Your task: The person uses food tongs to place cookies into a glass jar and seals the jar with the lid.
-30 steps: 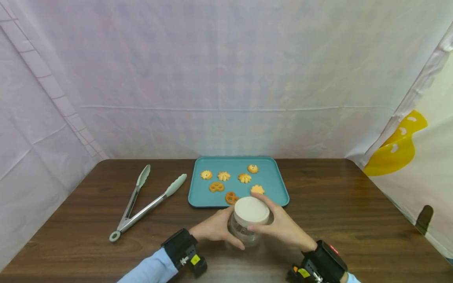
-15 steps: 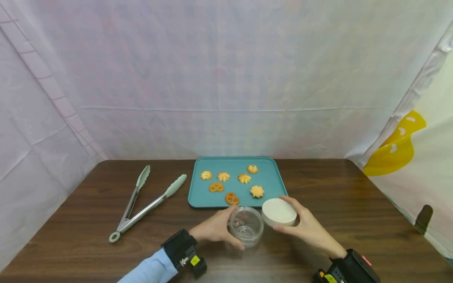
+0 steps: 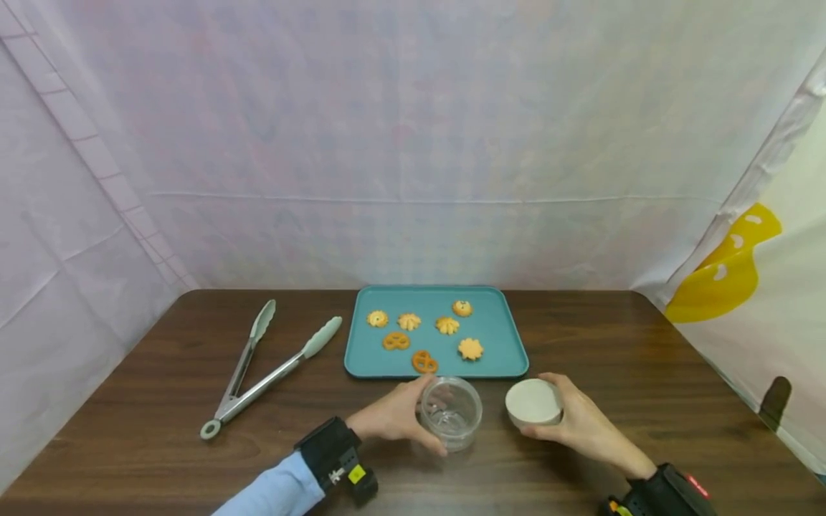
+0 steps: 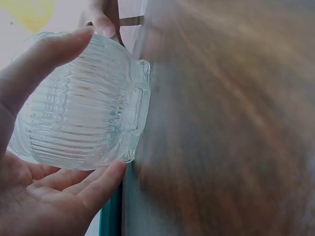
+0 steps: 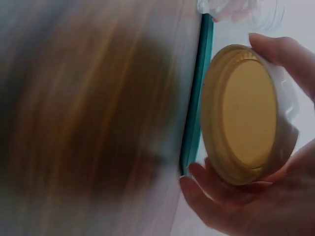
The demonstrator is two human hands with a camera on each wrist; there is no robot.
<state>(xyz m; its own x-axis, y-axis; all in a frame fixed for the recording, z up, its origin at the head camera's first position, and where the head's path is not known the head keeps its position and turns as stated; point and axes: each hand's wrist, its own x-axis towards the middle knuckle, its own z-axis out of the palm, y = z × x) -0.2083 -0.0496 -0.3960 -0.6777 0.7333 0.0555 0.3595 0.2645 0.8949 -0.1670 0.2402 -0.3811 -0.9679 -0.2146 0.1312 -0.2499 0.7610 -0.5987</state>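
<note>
A clear ribbed glass jar (image 3: 450,413) stands open on the brown table just in front of the teal tray (image 3: 497,319). My left hand (image 3: 393,416) grips the jar (image 4: 83,105) from its left side, thumb and fingers curled round it. My right hand (image 3: 577,423) holds the white lid (image 3: 533,403) to the right of the jar, low over the table. In the right wrist view the lid (image 5: 246,113) shows its yellowish underside between thumb and fingers. Several cookies (image 3: 470,349) lie on the tray.
Metal tongs (image 3: 264,369) with pale green tips lie on the table left of the tray. Pale cloth walls close in the back and left. On the right hangs a sheet with a yellow shape (image 3: 729,276).
My right hand lifted the lid off the jar and carried it right and down toward the table. The left hand kept hold of the jar.
</note>
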